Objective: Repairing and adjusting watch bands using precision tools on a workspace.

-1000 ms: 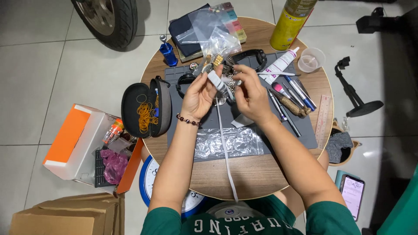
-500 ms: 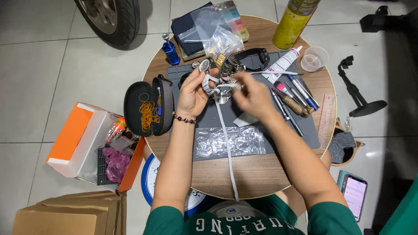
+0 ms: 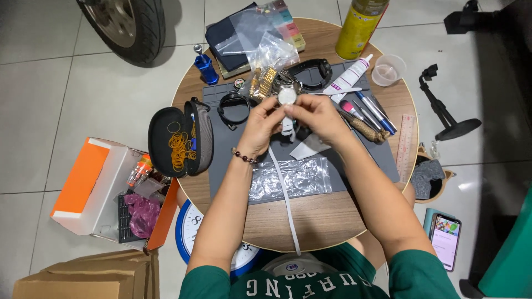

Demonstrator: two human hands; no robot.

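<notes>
Your round wooden desk (image 3: 343,221) is crowded. A dark grey rubbery mat (image 3: 233,166) covers its middle, and on it, just in front of your hands, lies a crinkled clear plastic bag (image 3: 288,178). To your left an open oval case (image 3: 178,138) with a dark shell holds a tangle of orange rubber bands. Beyond your hands sit a gold-toned metal link bracelet (image 3: 264,83) under loose clear plastic, a black strap loop (image 3: 311,72), a white tube (image 3: 348,77), a tall yellow spray can (image 3: 360,25) and a small clear cup (image 3: 387,70). To your right a row of pens and slim tools (image 3: 371,113) lies on the mat, with a pale ruler (image 3: 405,141) at the desk's edge.

Your left hand (image 3: 261,128) and right hand (image 3: 318,117) meet above the mat, fingers pinched together on a small watch (image 3: 287,96) with a round, pale, shiny face that shows just above your fingertips. Both hands grasp it, held up over the middle of the desk. A long white strip (image 3: 287,206) runs from below your hands toward your chest, crossing the plastic bag.
</notes>
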